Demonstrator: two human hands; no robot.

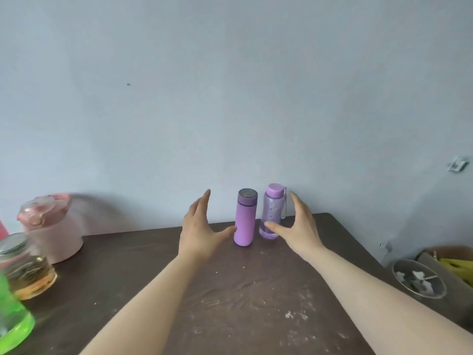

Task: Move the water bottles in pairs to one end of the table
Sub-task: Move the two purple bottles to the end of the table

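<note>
Two purple bottles stand upright side by side at the far edge of the dark table (243,290), close to the wall. The left one is an opaque purple flask (245,221) with a metal-topped cap. The right one is a clear purple bottle (271,213) with a lilac lid and a strap. My left hand (199,226) is open just left of the flask, thumb tip near its base. My right hand (298,226) is open to the right of the clear bottle, thumb in front of its lower part. Neither hand grips a bottle.
At the left edge stand a pink bottle (51,226), a clear jar with yellowish liquid (25,267) and a green bottle (12,316), all blurred. Beyond the table's right edge sit a round metal container (419,280) and a box (455,257) with yellow items.
</note>
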